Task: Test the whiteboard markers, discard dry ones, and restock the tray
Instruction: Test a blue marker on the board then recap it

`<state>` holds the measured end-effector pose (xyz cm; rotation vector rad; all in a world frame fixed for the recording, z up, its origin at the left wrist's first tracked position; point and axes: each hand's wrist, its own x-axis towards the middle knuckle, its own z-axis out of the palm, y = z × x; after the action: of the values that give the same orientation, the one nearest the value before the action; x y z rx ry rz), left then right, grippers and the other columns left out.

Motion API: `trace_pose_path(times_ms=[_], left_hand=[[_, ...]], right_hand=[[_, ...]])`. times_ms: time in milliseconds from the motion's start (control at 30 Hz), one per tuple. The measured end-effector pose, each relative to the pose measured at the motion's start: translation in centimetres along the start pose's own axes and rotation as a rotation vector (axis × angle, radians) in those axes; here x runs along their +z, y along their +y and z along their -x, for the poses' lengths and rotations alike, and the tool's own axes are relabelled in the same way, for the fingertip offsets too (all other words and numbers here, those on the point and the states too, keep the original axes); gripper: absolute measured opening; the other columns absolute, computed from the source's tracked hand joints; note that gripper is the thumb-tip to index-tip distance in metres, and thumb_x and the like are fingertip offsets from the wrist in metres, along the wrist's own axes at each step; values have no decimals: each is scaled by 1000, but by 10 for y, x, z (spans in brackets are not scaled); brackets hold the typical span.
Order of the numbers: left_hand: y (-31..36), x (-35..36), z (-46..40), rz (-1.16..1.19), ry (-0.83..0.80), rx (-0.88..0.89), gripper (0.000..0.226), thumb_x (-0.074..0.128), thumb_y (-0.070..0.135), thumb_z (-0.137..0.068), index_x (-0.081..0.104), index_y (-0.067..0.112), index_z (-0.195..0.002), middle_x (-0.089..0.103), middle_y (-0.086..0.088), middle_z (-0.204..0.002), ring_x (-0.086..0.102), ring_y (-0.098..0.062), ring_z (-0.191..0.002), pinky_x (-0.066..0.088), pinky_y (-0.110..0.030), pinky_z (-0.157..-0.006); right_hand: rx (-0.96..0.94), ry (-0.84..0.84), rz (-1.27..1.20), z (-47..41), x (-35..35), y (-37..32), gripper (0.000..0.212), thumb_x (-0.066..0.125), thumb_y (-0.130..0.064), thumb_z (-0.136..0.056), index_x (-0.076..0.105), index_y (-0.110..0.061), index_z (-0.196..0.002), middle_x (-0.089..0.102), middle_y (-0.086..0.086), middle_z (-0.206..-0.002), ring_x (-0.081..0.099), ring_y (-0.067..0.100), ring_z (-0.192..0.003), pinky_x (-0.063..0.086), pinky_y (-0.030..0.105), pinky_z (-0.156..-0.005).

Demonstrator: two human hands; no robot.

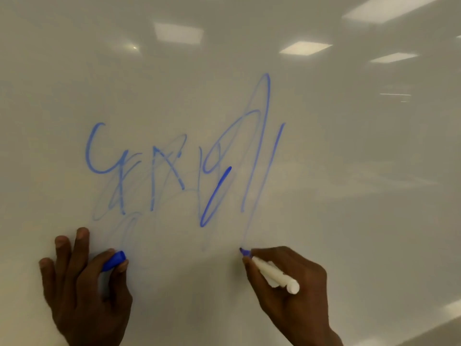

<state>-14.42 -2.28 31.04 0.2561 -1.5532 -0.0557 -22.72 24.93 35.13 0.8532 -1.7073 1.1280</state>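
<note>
Nearest, a white marker (pixel 275 274) is pinched in the right hand (pixel 289 290), its blue tip touching the whiteboard (pixel 349 171). Its blue cap (pixel 114 261) is held between thumb and forefinger of the left hand (pixel 82 283). Beyond, blue scribbles (pixel 174 168) range from bold to faint; a usable marker could be misjudged as dry if light pressure is applied.

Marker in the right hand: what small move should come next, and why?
Probably lift the marker off the whiteboard and bring it to the cap pinched in the left hand. Its tip sits at the end of a long stroke, faint but visible, so the test looks done.
</note>
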Motion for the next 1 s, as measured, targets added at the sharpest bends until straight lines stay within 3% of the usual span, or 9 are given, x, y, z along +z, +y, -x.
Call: trace_pose_path(times_ms=[67,133,233,367,533,633,700,867,1000], left_hand=[[4,-1,0,-5,3,-13,29,60,16,-96,64,-11,-103,49,-28,-144,33,-36,-149,25,-68,-117],[6,-2,-2,-13,-2,-32,27,59,15,-97,62,-9,-108,47,-27,-146,29,-32,-152,19,-60,-122],[8,-2,-2,-5,-3,-26,25,59,14,-97,58,-6,-112,46,-28,-147,26,-31,-153,15,-54,-124],[5,-4,-2,10,-25,1,25,60,12,-95,56,-3,-114,45,-28,-147,24,-31,-153,14,-54,-124],[3,-4,-2,21,-22,28,24,60,13,-94,55,0,-113,44,-27,-147,23,-30,-154,15,-54,-124],[4,-1,0,10,0,34,22,59,14,-97,55,0,-114,44,-26,-148,25,-32,-153,16,-55,-124],[3,-1,1,19,11,35,22,58,16,-99,55,1,-115,44,-24,-148,27,-35,-151,17,-55,-124],[2,-1,1,32,17,49,20,58,15,-100,55,4,-116,45,-26,-148,33,-41,-147,20,-58,-122],[0,-4,-1,42,-16,47,20,60,15,-97,55,9,-115,46,-22,-148,32,-37,-149,20,-56,-122]], right_hand=[[-11,-8,-33,-5,-4,0,8,82,-29,-81,78,-27,-88,74,-17,-83,67,-6,-69,55,19,-61],[-17,121,-69,-30,-17,-5,10,83,-22,-82,79,-21,-91,75,-13,-86,67,-6,-73,51,13,-68],[-43,328,-82,-79,-29,-6,9,81,-17,-87,79,-11,-93,76,-3,-89,72,7,-77,54,24,-69],[-33,402,-78,-99,-18,5,10,77,-17,-91,77,-7,-93,75,0,-85,72,16,-73,54,37,-61],[-28,269,24,-5,3,7,9,77,-14,-86,79,-11,-94,74,2,-80,65,6,-69,51,18,-68],[-72,0,4,71,36,2,10,84,-21,-78,82,-20,-88,79,-6,-88,73,9,-72,59,26,-64],[-31,-80,-70,87,48,-7,16,88,-30,-75,82,-26,-89,78,-13,-90,73,6,-71,58,26,-60],[-121,100,-160,28,43,-26,20,88,-11,-78,81,-8,-96,79,1,-101,76,12,-89,62,34,-74],[-135,129,-164,34,62,-28,18,87,-10,-80,81,-4,-95,78,4,-101,77,15,-88,61,36,-73]])
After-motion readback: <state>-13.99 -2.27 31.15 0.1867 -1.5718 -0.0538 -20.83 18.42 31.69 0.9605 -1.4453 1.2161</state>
